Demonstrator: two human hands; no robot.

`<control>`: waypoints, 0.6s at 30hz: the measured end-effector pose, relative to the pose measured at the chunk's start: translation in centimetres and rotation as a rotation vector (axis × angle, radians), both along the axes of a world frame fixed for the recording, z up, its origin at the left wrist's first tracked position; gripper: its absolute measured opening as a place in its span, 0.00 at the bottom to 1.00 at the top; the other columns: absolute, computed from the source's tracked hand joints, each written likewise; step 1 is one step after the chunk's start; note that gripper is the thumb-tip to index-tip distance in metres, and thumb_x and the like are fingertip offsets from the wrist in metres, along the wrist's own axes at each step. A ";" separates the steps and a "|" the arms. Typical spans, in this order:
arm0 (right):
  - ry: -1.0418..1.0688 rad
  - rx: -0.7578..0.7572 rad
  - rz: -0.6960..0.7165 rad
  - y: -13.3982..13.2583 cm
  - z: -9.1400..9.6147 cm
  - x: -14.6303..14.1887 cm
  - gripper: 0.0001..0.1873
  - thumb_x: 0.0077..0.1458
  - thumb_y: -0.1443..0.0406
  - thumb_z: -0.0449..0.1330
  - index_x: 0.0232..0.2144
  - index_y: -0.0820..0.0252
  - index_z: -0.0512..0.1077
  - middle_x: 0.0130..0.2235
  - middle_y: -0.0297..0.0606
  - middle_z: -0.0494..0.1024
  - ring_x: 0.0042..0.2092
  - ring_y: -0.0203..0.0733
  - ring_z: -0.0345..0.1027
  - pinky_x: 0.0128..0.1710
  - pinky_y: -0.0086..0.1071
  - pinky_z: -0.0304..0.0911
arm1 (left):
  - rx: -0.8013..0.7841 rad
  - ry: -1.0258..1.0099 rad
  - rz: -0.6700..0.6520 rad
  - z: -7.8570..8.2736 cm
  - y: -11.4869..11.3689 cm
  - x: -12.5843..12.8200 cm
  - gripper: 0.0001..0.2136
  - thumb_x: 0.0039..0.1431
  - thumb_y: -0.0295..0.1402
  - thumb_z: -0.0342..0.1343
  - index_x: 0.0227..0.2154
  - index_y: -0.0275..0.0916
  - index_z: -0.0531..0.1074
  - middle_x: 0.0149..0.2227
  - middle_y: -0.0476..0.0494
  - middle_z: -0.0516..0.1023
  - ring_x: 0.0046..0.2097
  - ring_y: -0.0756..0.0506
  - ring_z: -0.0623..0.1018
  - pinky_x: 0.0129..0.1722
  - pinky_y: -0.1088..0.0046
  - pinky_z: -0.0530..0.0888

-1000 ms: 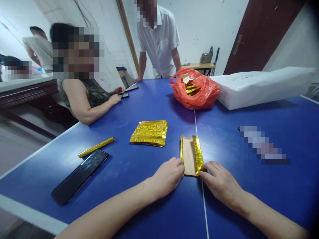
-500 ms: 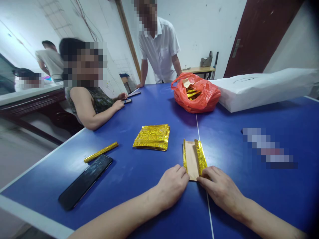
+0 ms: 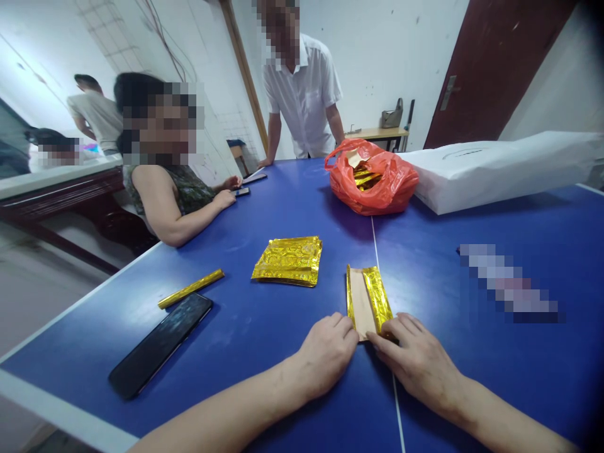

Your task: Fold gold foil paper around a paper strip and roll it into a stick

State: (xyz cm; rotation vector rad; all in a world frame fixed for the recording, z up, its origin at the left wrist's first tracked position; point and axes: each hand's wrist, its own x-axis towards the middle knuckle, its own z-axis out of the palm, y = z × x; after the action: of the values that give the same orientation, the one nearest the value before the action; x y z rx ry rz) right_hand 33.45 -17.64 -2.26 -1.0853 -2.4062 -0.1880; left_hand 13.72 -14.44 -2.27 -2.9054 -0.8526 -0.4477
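In front of me on the blue table lies a sheet of gold foil paper (image 3: 362,299), its plain tan side up and both long edges folded inward. My left hand (image 3: 329,352) is closed at its near left corner, the fingertips gripping the folded edge. At the near right corner my right hand (image 3: 418,358) pinches the wider gold fold, thumb on the tan face. A stack of gold foil papers (image 3: 289,261) lies flat to the left of the sheet. Farther left rests a thin rolled gold tube (image 3: 191,289) beside a black phone (image 3: 161,346).
A red plastic bag (image 3: 396,185) with gold papers inside sits farther back on the blue table (image 3: 245,371). Behind it lies a large white package (image 3: 495,167). One person (image 3: 163,204) sits at the left edge; another in a white shirt (image 3: 306,94) leans on the far end.
The right-hand gold fold has come slightly farther inward over the tan face, narrowing the bare strip. My right thumb has shifted a little left; my left hand stays nearly in place.
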 end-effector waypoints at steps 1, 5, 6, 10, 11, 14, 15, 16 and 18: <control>-0.020 -0.004 0.002 -0.1 0.1 0.0 0.13 0.56 0.70 0.49 0.42 0.57 0.70 0.31 0.40 0.70 0.35 0.41 0.62 0.36 0.39 0.61 | 0.007 -0.002 0.000 0.0 0.0 0.0 0.11 0.61 0.25 0.40 0.28 0.34 0.66 0.29 0.43 0.68 0.31 0.46 0.67 0.29 0.70 0.68; -0.067 -0.023 0.006 -0.2 -0.1 -0.3 0.15 0.56 0.69 0.50 0.45 0.56 0.68 0.33 0.40 0.70 0.35 0.42 0.62 0.35 0.39 0.61 | 0.031 0.005 0.001 0.1 -0.1 0.0 0.11 0.61 0.25 0.40 0.29 0.34 0.66 0.29 0.44 0.68 0.31 0.46 0.67 0.29 0.69 0.68; -0.063 -0.025 0.009 -0.3 -0.1 -0.4 0.14 0.56 0.69 0.50 0.44 0.57 0.69 0.33 0.40 0.70 0.35 0.42 0.61 0.35 0.38 0.61 | 0.032 0.013 0.002 0.1 -0.2 0.0 0.10 0.61 0.25 0.41 0.29 0.34 0.66 0.29 0.43 0.69 0.31 0.46 0.67 0.29 0.69 0.68; -0.006 -0.016 0.007 -0.3 -0.2 -0.5 0.11 0.56 0.70 0.49 0.34 0.58 0.72 0.30 0.39 0.69 0.33 0.40 0.61 0.33 0.35 0.60 | 0.021 0.051 -0.002 0.3 -0.2 -0.1 0.09 0.60 0.25 0.43 0.27 0.35 0.66 0.29 0.44 0.69 0.32 0.45 0.68 0.30 0.69 0.68; 0.007 -0.012 0.003 -0.3 -0.1 -0.4 0.12 0.56 0.70 0.49 0.33 0.58 0.72 0.30 0.39 0.69 0.32 0.40 0.61 0.32 0.34 0.60 | 0.020 0.057 -0.001 0.3 -0.2 -0.2 0.09 0.60 0.25 0.43 0.27 0.35 0.66 0.29 0.44 0.68 0.32 0.45 0.68 0.30 0.69 0.68; 0.014 -0.012 0.007 -0.2 0.1 0.2 0.12 0.56 0.71 0.49 0.33 0.57 0.73 0.30 0.38 0.70 0.32 0.40 0.62 0.32 0.34 0.60 | 0.019 0.072 0.002 0.4 -0.3 -0.2 0.09 0.61 0.26 0.43 0.27 0.35 0.66 0.29 0.44 0.68 0.32 0.45 0.68 0.31 0.69 0.68; 0.010 -0.015 0.018 -0.1 0.1 0.4 0.12 0.56 0.71 0.49 0.34 0.57 0.72 0.30 0.38 0.70 0.33 0.40 0.62 0.33 0.35 0.60 | 0.019 0.075 -0.001 0.4 -0.3 -0.2 0.09 0.61 0.26 0.43 0.27 0.35 0.66 0.29 0.44 0.68 0.32 0.45 0.68 0.31 0.69 0.68; 0.006 -0.014 0.033 -0.1 0.2 0.6 0.13 0.56 0.71 0.49 0.36 0.57 0.72 0.30 0.38 0.71 0.33 0.40 0.63 0.34 0.36 0.61 | 0.020 0.076 -0.004 0.5 -0.3 -0.2 0.09 0.61 0.26 0.42 0.27 0.35 0.66 0.29 0.44 0.68 0.32 0.45 0.68 0.31 0.69 0.68; -0.004 -0.010 0.071 -0.1 0.1 1.0 0.14 0.56 0.72 0.49 0.40 0.58 0.71 0.32 0.39 0.73 0.35 0.41 0.64 0.37 0.39 0.62 | 0.025 0.070 -0.005 0.4 -0.2 -0.2 0.09 0.61 0.26 0.42 0.28 0.35 0.66 0.29 0.44 0.68 0.32 0.46 0.68 0.31 0.69 0.68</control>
State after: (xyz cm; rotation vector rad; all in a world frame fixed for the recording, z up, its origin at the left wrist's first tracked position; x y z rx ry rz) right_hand 34.47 -17.70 -2.12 -1.0029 -2.4470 -0.1548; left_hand 13.53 -14.69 -1.85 -2.8821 -0.8240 -0.3524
